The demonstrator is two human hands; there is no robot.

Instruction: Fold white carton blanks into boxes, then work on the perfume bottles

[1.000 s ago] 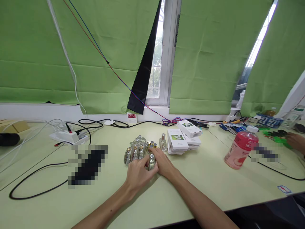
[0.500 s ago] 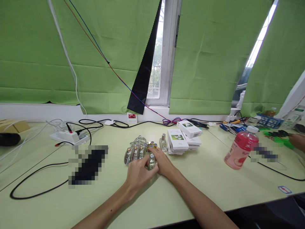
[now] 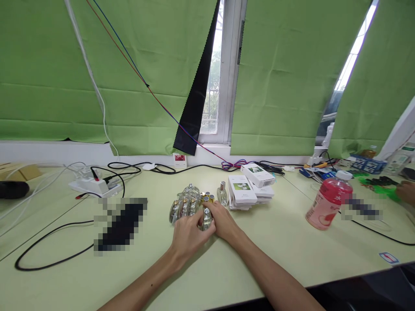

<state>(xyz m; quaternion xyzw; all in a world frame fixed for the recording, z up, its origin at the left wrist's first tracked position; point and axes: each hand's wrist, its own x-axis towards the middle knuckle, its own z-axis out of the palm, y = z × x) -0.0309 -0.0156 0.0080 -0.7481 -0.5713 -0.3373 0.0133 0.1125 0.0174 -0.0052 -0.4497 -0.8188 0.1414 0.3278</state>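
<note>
A small clear glass bottle (image 3: 206, 219) with a silver top stands on the pale green table (image 3: 275, 242), and both my hands grip it. My left hand (image 3: 188, 233) wraps it from the left. My right hand (image 3: 222, 222) pinches it from the right, fingertips near its top. Just behind lies a cluster of several similar little bottles with gold caps (image 3: 186, 203). One lone bottle (image 3: 222, 193) stands to their right. A stack of white boxes with a flower picture (image 3: 248, 188) sits right of that.
A pink drink bottle (image 3: 327, 203) stands at the right. Another person's hand (image 3: 407, 192) works at the far right among green and blue items. A power strip (image 3: 92, 185) and black cables (image 3: 48, 242) lie at the left. Green blinds cover the window behind.
</note>
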